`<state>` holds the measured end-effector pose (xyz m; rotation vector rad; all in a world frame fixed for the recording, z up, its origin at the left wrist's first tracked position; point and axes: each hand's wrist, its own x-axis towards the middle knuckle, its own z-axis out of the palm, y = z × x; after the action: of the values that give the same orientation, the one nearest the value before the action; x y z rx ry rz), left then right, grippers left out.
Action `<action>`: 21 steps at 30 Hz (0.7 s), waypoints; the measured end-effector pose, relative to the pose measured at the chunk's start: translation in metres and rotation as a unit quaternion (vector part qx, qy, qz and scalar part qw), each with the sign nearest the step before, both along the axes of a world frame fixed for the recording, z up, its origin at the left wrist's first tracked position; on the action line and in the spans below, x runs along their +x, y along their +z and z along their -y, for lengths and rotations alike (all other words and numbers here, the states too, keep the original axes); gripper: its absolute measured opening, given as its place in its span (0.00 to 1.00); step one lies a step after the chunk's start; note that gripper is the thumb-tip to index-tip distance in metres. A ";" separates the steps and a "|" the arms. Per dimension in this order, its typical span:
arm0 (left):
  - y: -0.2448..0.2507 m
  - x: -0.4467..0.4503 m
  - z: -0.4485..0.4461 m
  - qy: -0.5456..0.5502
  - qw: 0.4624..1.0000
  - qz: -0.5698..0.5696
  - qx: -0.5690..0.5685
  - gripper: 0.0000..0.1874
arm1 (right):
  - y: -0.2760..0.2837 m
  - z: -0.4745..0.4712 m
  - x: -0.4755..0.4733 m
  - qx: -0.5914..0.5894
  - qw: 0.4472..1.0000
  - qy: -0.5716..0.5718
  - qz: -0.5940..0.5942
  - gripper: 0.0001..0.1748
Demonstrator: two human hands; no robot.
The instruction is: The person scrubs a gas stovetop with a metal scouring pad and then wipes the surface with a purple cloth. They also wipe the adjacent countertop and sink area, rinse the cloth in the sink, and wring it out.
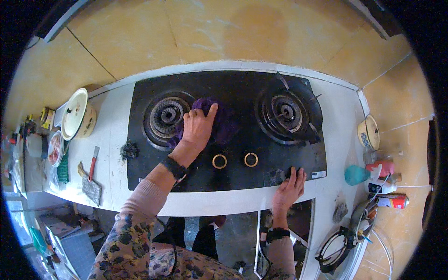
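A black two-burner gas cooktop (238,84) lies before me. My left hand (198,126) presses a dark purple cloth (224,122) on its surface, just right of the left burner (168,114); part of the cloth is under the hand. The left burner carries no pan support, while a black pan support (314,131) sits around the right burner (287,113). My right hand (289,190) rests with spread fingertips on the cooktop's front right edge and holds nothing. Two gold-ringed knobs (219,161) are between the hands. A dark scouring pad (130,150) lies at the cooktop's left edge.
On the left counter are a lidded enamel pot (87,119), a red-handled scraper (92,168), a silvery mesh piece (91,190) and a container of food (56,148). At right are a smaller lidded pot (365,134), bottles, a spray can (392,201) and another black pan support (332,250).
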<state>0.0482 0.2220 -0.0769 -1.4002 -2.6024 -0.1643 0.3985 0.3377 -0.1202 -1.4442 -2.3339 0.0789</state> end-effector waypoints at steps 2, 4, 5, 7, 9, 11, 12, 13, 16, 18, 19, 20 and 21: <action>0.008 -0.012 -0.020 0.029 0.999 0.005 0.019 0.36 | 0.000 0.000 0.000 0.001 1.000 -0.001 -0.001 0.26; 0.019 -0.019 -0.033 0.082 0.995 0.056 -0.026 0.31 | -0.001 0.000 0.001 0.005 1.000 0.000 -0.003 0.26; 0.023 -0.018 -0.029 0.082 0.994 0.065 -0.035 0.32 | -0.001 0.001 0.001 0.005 1.000 0.002 -0.006 0.27; 0.030 -0.013 -0.020 0.070 0.994 0.073 -0.036 0.33 | -0.002 0.000 0.001 0.005 1.000 0.004 -0.015 0.27; 0.029 0.000 0.001 0.048 0.993 0.074 -0.083 0.34 | -0.003 0.000 0.001 0.008 1.000 0.001 -0.004 0.27; 0.022 0.004 0.012 0.030 0.994 0.056 -0.093 0.34 | -0.003 0.001 0.001 0.001 1.000 -0.002 0.000 0.28; 0.017 0.003 0.012 0.023 0.996 0.037 -0.073 0.34 | -0.003 0.001 0.002 -0.002 1.000 0.000 -0.001 0.28; 0.011 0.001 0.010 0.015 0.999 0.017 -0.047 0.34 | -0.003 0.000 0.002 0.002 1.000 0.004 -0.001 0.27; -0.003 -0.025 -0.021 0.045 0.999 -0.020 -0.005 0.32 | -0.002 0.000 0.002 0.003 1.000 0.002 0.009 0.28; -0.004 -0.046 -0.040 0.099 0.994 -0.016 -0.038 0.28 | -0.001 -0.001 0.001 -0.009 1.000 -0.001 0.010 0.28; -0.001 -0.057 -0.049 0.126 0.991 0.006 -0.038 0.27 | 0.000 0.000 0.000 -0.014 1.000 -0.007 0.012 0.28; 0.005 -0.067 -0.055 0.154 0.987 0.026 -0.038 0.27 | 0.001 0.000 0.000 -0.013 1.000 -0.004 0.007 0.28; 0.012 -0.075 -0.058 0.181 0.981 0.059 -0.045 0.26 | 0.002 0.000 -0.001 -0.011 1.000 -0.002 0.001 0.28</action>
<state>-0.0264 0.2805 -0.0648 -0.9395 -2.9418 -0.0803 0.3978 0.3375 -0.1181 -1.4603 -2.3377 0.1018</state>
